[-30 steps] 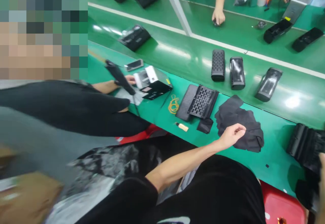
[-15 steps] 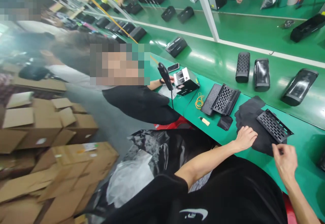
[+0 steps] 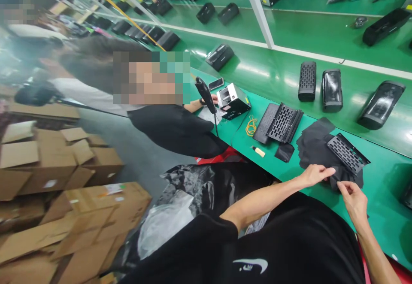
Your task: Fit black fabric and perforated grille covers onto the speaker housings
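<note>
Near the front edge of the green table, both hands are at a thin black cloth sheet. My left hand is closed on its left side, thumb on top and the other fingers partly hidden below. Closed in a pinch, my right hand grips the sheet's near right edge. Under and behind it lies a fanned stack of black sheets. A black perforated grille rests tilted on that stack, just beyond my hands. Further left, more grilles lie beside a black panel.
Black speaker housings stand on the green conveyor behind. Left of the panel are a yellow cord bundle and a small cutter. A co-worker sits at left by a white-and-black box. Flattened cartons cover the floor.
My hands have come closer together and now pinch a black cloth sheet, its near part raised. Before, both were apart over the stack. The view has shifted slightly.
</note>
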Demonstrator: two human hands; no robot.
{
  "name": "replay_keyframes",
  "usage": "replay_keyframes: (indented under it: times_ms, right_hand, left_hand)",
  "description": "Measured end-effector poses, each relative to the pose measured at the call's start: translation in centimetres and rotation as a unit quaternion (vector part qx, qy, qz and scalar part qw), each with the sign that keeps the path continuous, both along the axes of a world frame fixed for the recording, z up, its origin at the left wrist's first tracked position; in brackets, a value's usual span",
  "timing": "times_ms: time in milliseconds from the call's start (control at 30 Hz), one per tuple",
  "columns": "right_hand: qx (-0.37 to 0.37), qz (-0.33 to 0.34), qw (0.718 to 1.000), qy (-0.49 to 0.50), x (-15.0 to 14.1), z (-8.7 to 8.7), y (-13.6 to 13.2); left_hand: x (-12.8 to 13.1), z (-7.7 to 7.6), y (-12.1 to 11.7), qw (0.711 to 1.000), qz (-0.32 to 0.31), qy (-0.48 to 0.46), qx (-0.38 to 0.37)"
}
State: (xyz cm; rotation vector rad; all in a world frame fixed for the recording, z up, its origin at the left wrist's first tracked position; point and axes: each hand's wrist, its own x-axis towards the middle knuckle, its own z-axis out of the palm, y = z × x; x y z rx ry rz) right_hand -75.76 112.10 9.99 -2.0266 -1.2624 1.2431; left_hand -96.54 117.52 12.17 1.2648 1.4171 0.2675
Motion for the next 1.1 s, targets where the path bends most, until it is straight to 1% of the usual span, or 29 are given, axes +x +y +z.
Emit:
replay_keyframes:
  times_ms: [67,167,300,400,500,567,633,733,833,933,1033,1100]
  right_hand:
    - [-0.014,-0.026,0.999,0.032,-0.2,0.0,0.0]
    - [-0.033,-0.059,0.994,0.081,-0.6,-0.1,-0.3]
    - [-0.053,-0.09,0.985,0.137,-1.4,0.0,-0.5]
    - [-0.065,-0.097,0.976,0.184,-2.3,0.0,-0.2]
    - [-0.078,-0.11,0.966,0.219,-2.8,0.1,0.1]
    - [-0.085,-0.124,0.961,0.234,-2.5,0.2,0.2]
    - [-0.093,-0.134,0.956,0.244,-1.9,0.4,0.2]
    - [-0.102,-0.146,0.952,0.25,-0.9,0.6,0.0]
    - [-0.101,-0.163,0.952,0.237,-0.4,0.7,-0.1]
    - [-0.096,-0.18,0.95,0.235,-0.5,0.7,-0.1]
    - [-0.096,-0.189,0.943,0.257,-1.1,0.6,0.1]
    - [-0.097,-0.192,0.938,0.271,-1.6,0.5,0.3]
  left_hand:
    - [0.5,0.0,-0.2,0.996,0.017,-0.059,-0.059]
    - [0.8,-0.2,-0.1,0.993,0.05,-0.077,-0.069]
    - [0.5,-0.3,0.4,0.98,0.098,-0.134,-0.107]
    - [0.4,-0.4,0.8,0.971,0.1,-0.162,-0.143]
    - [0.4,-1.1,1.0,0.966,0.118,-0.163,-0.162]
    - [0.3,-1.8,1.0,0.965,0.124,-0.166,-0.162]
    - [0.3,-2.5,0.9,0.965,0.118,-0.173,-0.161]
    - [0.2,-3.0,0.9,0.966,0.106,-0.173,-0.16]
    - [0.0,-2.7,1.1,0.968,0.105,-0.162,-0.159]
    - [-0.2,-1.9,1.2,0.967,0.096,-0.166,-0.17]
    - [-0.2,-0.9,1.2,0.96,0.058,-0.198,-0.19]
    - [0.0,-0.5,1.0,0.96,0.028,-0.206,-0.188]
